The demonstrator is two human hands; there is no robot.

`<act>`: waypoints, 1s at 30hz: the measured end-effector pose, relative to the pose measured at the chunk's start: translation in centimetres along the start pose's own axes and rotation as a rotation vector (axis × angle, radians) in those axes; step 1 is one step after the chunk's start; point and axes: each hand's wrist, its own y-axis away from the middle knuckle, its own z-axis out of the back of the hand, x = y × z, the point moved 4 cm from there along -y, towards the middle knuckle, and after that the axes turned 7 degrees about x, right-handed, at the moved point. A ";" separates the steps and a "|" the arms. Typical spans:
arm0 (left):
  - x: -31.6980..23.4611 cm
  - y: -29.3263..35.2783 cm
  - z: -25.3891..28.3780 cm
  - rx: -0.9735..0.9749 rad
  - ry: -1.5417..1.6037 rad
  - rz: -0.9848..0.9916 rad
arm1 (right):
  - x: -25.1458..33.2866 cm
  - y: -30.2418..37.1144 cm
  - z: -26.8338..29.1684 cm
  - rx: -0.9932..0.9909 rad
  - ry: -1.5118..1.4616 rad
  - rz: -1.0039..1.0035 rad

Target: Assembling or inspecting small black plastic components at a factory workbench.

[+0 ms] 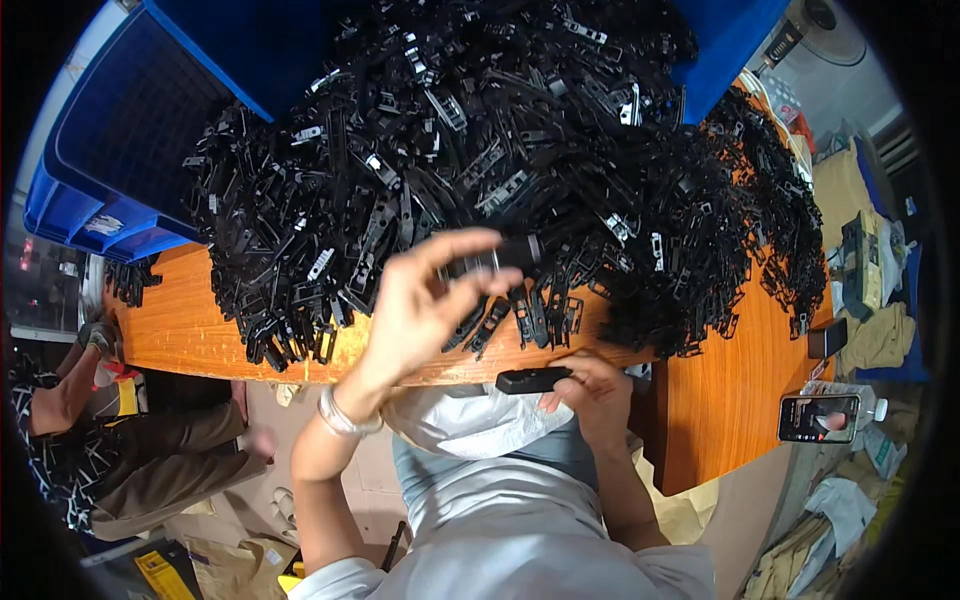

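Note:
My left hand (415,305), a white bangle at its wrist, is raised over the near edge of a big heap of black plastic parts (400,215). Its thumb and forefinger close around a dark part (520,250) with a shiny bit, blurred by motion. Lower and to the right, at the table edge, my right hand (597,395) pinches one end of a long, slim black plastic piece (530,380), which points left above my lap. Many parts in the heap carry silvery metal bits.
Blue plastic crates (110,150) stand at the far left and behind the heap. A smaller pile of black frames (780,220) lies to the right on the wooden table (720,420). A phone (818,418) leans by a bottle at the right. Another person (150,440) sits at the left.

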 end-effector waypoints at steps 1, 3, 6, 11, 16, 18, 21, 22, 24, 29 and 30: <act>0.5 1.3 -0.7 0.046 -0.007 -0.014 | 0.2 -0.1 -0.2 0.000 -0.002 -0.009; 1.1 2.9 -1.5 0.194 -0.135 -0.041 | 1.5 -0.1 -0.5 -0.031 -0.014 0.105; 1.5 4.1 -2.2 0.283 -0.171 0.027 | 2.9 -0.4 -1.6 -0.061 0.145 0.126; 0.5 5.4 -2.9 0.287 -0.438 -0.085 | 2.9 0.5 -2.5 -0.046 0.478 0.263; 2.2 6.2 -2.8 0.269 -0.283 -0.080 | 3.0 0.6 -2.6 -0.044 0.453 0.254; 2.2 6.6 -3.0 0.261 -0.279 -0.119 | 2.7 0.7 -2.5 -0.043 0.492 0.256; 2.9 6.9 -3.7 0.230 -0.084 0.054 | 2.2 0.9 -2.5 -0.033 0.517 0.236; 3.1 7.0 -3.7 0.205 -0.104 0.050 | 2.0 1.0 -2.5 -0.030 0.508 0.211; 2.7 7.4 -3.7 0.161 -0.173 0.028 | 2.8 0.6 -2.6 -0.003 0.640 0.284; 2.9 8.5 -3.7 0.132 -0.216 -0.023 | 3.2 -0.5 -2.9 0.103 0.616 0.210; 2.8 8.7 -3.7 0.133 -0.214 -0.027 | 2.9 -0.3 -2.6 0.107 0.636 0.207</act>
